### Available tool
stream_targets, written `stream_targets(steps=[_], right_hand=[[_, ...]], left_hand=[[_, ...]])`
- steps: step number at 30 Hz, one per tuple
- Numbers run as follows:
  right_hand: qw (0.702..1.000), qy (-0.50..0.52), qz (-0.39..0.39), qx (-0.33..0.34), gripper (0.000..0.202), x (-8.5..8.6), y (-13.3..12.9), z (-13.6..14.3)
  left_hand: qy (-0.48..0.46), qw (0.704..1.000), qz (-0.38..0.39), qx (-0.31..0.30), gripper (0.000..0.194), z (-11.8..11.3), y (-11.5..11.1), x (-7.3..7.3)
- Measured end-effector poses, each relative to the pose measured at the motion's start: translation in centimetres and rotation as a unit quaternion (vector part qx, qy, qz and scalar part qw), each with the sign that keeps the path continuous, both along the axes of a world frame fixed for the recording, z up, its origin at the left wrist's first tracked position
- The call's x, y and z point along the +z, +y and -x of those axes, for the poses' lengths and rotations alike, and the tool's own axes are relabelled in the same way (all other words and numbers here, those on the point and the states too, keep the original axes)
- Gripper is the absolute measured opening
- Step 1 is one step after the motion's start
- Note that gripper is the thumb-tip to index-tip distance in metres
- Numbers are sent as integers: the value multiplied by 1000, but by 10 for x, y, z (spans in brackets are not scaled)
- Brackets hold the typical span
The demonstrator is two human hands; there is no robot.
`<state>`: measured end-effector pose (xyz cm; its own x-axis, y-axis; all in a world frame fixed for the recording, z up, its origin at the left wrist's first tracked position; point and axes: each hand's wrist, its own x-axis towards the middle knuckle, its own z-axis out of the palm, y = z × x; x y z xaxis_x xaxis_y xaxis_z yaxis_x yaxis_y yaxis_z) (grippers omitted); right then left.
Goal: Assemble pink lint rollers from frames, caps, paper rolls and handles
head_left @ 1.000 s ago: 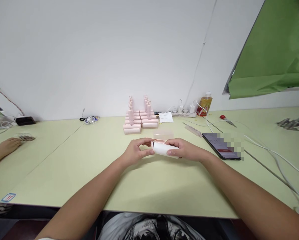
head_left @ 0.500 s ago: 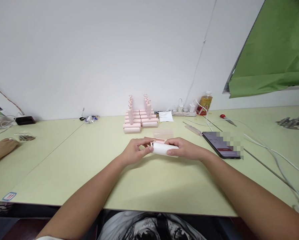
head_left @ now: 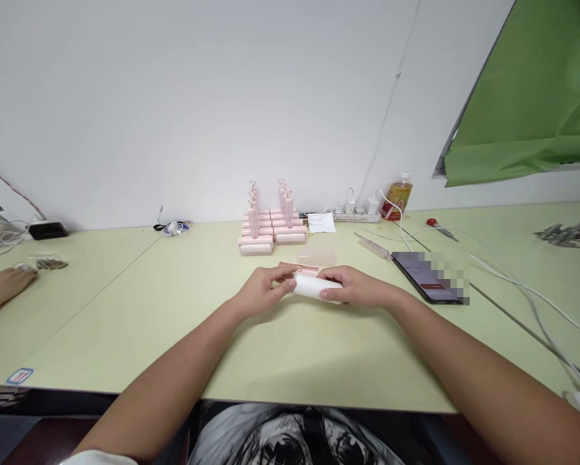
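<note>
Right hand (head_left: pixel 355 288) closed around the right part of a white cylindrical roll (head_left: pixel 310 287), thumb along its near face, fingers behind. Left hand (head_left: pixel 262 294) half curled, thumb tip at the roll's left end, forefinger stretched over toward a pink casing (head_left: pixel 307 268); whether it bears any of the roll's weight, cannot tell. Roll lies roughly level between the two hands, low over the pale green table (head_left: pixel 164 336), slightly lower at its right end; contact with tabletop not discernible.

Casing sits just behind the roll, partly hidden by the fingers. Beyond it, a translucent cover (head_left: pixel 318 257) on the table. Farther back, pink lint rollers (head_left: pixel 256 245) in two adjacent columns, handles upright. Right of these: white paper sheet (head_left: pixel 321 223), power strip (head_left: pixel 362 218) with plugged adapters, bottle (head_left: pixel 397 196) of yellow liquid against the wall.

Near the right forearm: phone (head_left: pixel 420 278), with a clear-handled tool (head_left: pixel 374 248) at its upper-left corner. Red-ended tool (head_left: pixel 441 228) farther off; heaped metal pieces (head_left: pixel 571 232) at far right. Far left: another person's hand (head_left: pixel 13 283) beside a clear plastic bag (head_left: pixel 50 261).
</note>
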<state>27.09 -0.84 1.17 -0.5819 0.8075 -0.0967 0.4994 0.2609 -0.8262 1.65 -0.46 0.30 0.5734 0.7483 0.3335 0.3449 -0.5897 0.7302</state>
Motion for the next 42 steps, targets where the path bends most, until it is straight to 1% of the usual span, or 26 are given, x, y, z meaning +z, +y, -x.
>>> stream_targets(steps=[4,7,11,13,15,17,19,20,22,24,28,31,33,37,42], right_hand=[[1000,20,3,-3,33,-2,0,2],[999,51,8,-12,38,-6,-1,7],[993,120,4,5,48,-13,-4,18],[989,143,-3,26,52,-15,-4,21],[989,147,-5,28,60,-18,-3,20],[993,114,-21,-2,60,-19,-1,17],[996,40,-64,-39,50,-20,1,13],[995,-2,-90,-48,43,-20,1,12],[989,-66,-128,-44,35,-18,-1,12],[985,-96,-140,-33,32,-16,-3,13],[980,-128,-152,-31,28,-13,-6,17],[966,-147,-210,-38,29,-13,-7,19],[958,-166,-231,-22,31,-14,-8,20],[956,-200,-214,15,25,-15,-13,24],[950,-226,-216,20,11,-12,-19,28]], left_hand=[[-3,1000,2,-12,41,0,-1,1],[-21,1000,1,-15,44,-1,0,-2],[-53,999,14,2,57,-3,4,-12],[-68,998,5,10,57,-3,5,-14],[-100,994,-7,53,51,-2,6,-12],[-152,981,-8,124,45,2,8,-6],[-213,959,6,186,39,7,11,0],[-240,948,19,206,37,9,13,3],[-277,932,50,229,35,11,17,6],[-290,925,71,237,34,11,19,5],[-282,929,81,225,34,7,19,1],[-278,931,85,219,34,5,18,-1],[-279,931,89,219,35,5,18,-2],[-281,928,95,225,33,6,21,-2],[-280,926,95,235,32,5,23,-3]])
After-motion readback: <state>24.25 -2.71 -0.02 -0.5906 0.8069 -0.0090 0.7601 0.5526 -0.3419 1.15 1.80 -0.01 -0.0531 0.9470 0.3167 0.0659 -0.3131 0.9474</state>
